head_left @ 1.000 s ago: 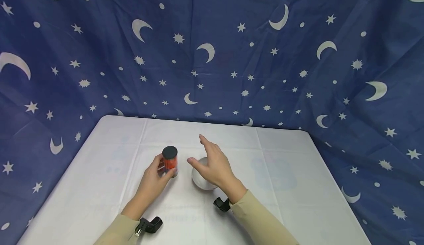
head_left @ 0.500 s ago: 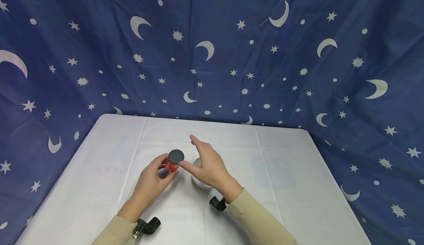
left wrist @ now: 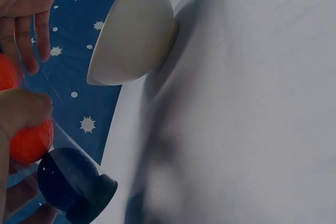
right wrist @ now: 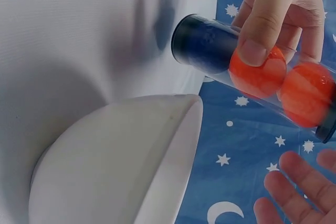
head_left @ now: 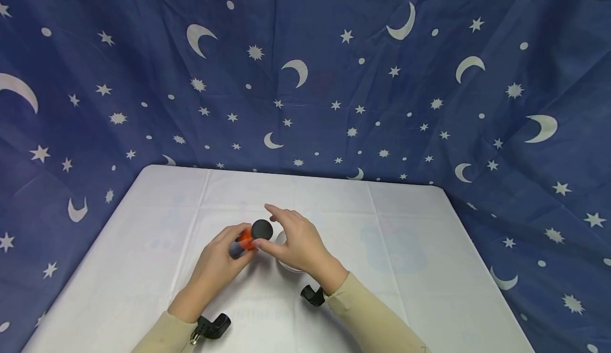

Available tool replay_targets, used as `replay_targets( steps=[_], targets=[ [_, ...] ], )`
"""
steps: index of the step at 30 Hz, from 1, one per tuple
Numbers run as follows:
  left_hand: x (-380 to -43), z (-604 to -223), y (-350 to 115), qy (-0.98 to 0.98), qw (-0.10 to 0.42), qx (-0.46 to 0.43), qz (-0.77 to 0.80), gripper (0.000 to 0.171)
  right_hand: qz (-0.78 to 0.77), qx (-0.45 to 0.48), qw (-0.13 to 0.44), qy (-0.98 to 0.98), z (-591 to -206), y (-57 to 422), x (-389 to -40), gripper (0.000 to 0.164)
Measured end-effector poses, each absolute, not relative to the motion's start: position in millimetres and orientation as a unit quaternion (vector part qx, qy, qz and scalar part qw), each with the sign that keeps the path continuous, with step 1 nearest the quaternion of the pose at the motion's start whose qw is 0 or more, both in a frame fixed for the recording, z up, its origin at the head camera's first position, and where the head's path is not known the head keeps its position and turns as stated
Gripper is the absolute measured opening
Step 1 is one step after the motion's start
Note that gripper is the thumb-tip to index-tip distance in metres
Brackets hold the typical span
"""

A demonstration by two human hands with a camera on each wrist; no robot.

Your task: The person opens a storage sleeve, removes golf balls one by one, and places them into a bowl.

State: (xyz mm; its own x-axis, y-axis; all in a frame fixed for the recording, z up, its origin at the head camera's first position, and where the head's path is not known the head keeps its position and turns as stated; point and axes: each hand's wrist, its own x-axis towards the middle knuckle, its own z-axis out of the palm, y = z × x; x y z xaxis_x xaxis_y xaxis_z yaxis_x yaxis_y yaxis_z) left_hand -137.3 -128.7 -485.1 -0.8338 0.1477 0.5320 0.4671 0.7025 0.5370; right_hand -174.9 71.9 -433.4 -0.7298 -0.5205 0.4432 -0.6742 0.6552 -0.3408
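Observation:
In the head view, my left hand point(head_left: 215, 263) grips a clear plastic tube point(head_left: 245, 239) with a black lid, held tilted above the table with its lid end toward the right. Two orange balls point(right wrist: 258, 72) and a dark blue ball point(left wrist: 65, 177) show through its wall, the left thumb pressing on the outside. My right hand point(head_left: 305, 244) hovers beside the black lid point(head_left: 262, 229), fingers extended; in the right wrist view its fingertips are apart from the tube. Below the right hand stands a white bowl point(right wrist: 105, 166), partly covered in the head view; its inside is hidden.
A white cloth covers the table point(head_left: 382, 268). Behind it hangs a blue curtain point(head_left: 334, 77) with moons and stars. A black wrist camera mount point(head_left: 215, 325) is on the left wrist and another black mount point(head_left: 312, 294) on the right.
The tube went from upright to tilted, its lid leaning right toward the right hand. My right hand moved left and slightly down, toward the lid. The bowl stayed in place.

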Motion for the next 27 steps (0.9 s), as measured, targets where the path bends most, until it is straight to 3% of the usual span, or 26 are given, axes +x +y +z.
replay_targets(
  steps=[13,20,27],
  targets=[
    [-137,-478,-133,-0.905,0.25,-0.192,-0.284,0.055,0.253,0.374,0.186,-0.873,-434,72,-174,0.054],
    [-136,-476,-134,-0.911,0.252,-0.199,-0.26,0.057,0.29,0.347,0.152,-0.879,-434,72,-168,0.041],
    [-132,-473,-129,-0.917,0.244,-0.201,-0.243,0.067,0.326,0.356,0.137,-0.865,-436,70,-165,0.04]
  ],
)
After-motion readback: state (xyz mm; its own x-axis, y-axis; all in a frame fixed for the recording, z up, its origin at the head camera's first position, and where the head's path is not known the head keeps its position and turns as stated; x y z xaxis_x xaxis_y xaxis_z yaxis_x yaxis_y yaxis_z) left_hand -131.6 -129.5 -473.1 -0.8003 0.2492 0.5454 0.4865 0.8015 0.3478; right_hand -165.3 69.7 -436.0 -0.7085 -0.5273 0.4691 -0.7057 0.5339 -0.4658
